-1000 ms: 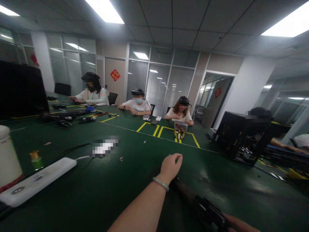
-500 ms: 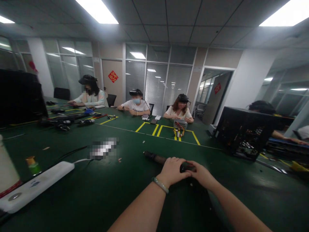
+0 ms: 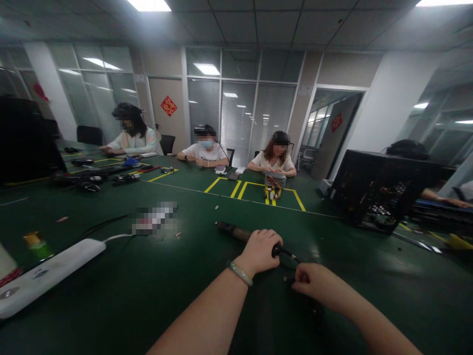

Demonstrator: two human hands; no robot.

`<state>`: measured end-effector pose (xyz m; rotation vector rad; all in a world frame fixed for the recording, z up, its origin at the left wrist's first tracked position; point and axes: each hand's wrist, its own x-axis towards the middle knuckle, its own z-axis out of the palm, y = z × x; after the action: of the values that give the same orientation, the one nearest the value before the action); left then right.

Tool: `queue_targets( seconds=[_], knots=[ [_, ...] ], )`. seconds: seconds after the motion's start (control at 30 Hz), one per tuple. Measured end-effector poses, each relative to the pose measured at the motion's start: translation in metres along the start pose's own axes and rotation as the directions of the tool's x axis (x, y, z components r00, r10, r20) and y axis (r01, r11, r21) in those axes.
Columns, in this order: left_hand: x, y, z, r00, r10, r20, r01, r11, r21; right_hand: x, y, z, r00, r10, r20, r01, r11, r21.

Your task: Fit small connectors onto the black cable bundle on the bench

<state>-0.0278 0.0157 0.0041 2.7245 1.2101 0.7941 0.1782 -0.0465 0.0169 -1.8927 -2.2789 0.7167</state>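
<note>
My left hand (image 3: pixel 260 252) is gripping the tool (image 3: pixel 240 233), fingers curling over its rear part, and the dark nose is pointing forward and leftward, out past my knuckles. Whether it's touching the table (image 3: pixel 192 296), I'm not managing to tell. Just right of those fingers, a black cord (image 3: pixel 290 254) is coming off the tool's rear end and running straight to my right hand (image 3: pixel 321 285)! There, thumb and fingertips are pressing together, pinching the cord. A small pale-tipped stub (image 3: pixel 287 279) is poking out just left of that pinch, too blurred to name. My bangle (image 3: pixel 240 273) is circling the left wrist, behind the fingers.

Well left of my fingers, a white strip (image 3: pixel 55 276) is lying, with a green bottle (image 3: pixel 37 246) sitting just beyond it. Ahead, well past my knuckles, a grey box (image 3: pixel 275 178) is trailing coloured wires, and a person (image 3: pixel 273 160) is sitting behind it. Rightward, a black case (image 3: pixel 354 187) is standing well apart from my right fingers.
</note>
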Motion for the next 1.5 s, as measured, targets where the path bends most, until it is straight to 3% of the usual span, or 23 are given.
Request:
queue_targets(
  seconds=[0.13, 0.33, 0.47, 0.83, 0.93, 1.07, 1.33, 1.5],
  knots=[
    [0.001, 0.000, 0.001, 1.000, -0.005, 0.006, 0.005, 1.000, 0.007, 0.001, 0.006, 0.002, 1.000, -0.027, 0.005, 0.027, 0.999, 0.035],
    [0.000, -0.001, -0.001, 0.999, 0.029, -0.033, -0.029, 1.000, -0.005, 0.004, 0.020, 0.001, 0.984, -0.012, -0.180, 0.015, 1.000, 0.011],
    [0.000, -0.008, -0.002, 0.999, -0.034, -0.018, 0.034, 0.999, 0.013, 0.010, 0.025, 0.001, 0.966, -0.002, -0.260, 0.022, 0.997, 0.072],
    [-0.001, -0.013, -0.011, 0.992, 0.003, 0.128, -0.010, 0.998, 0.055, 0.011, 0.028, 0.011, 0.947, -0.065, -0.315, 0.165, 0.939, 0.302],
    [-0.001, -0.004, -0.011, 0.994, -0.006, 0.108, -0.002, 0.997, 0.081, 0.014, 0.029, 0.013, 0.942, -0.065, -0.330, 0.176, 0.932, 0.318],
    [-0.001, 0.010, -0.002, 1.000, 0.027, -0.004, -0.026, 0.995, 0.099, 0.020, 0.031, 0.020, 0.924, -0.079, -0.375, 0.217, 0.914, 0.342],
    [0.005, 0.017, 0.007, 0.995, -0.036, 0.096, 0.022, 0.990, 0.142, 0.022, 0.014, 0.029, 0.938, -0.146, -0.314, 0.303, 0.788, 0.536],
    [0.005, 0.014, -0.001, 0.987, 0.057, 0.149, -0.074, 0.992, 0.106, 0.014, 0.009, 0.025, 0.941, -0.150, -0.304, 0.291, 0.819, 0.494]
  ],
)
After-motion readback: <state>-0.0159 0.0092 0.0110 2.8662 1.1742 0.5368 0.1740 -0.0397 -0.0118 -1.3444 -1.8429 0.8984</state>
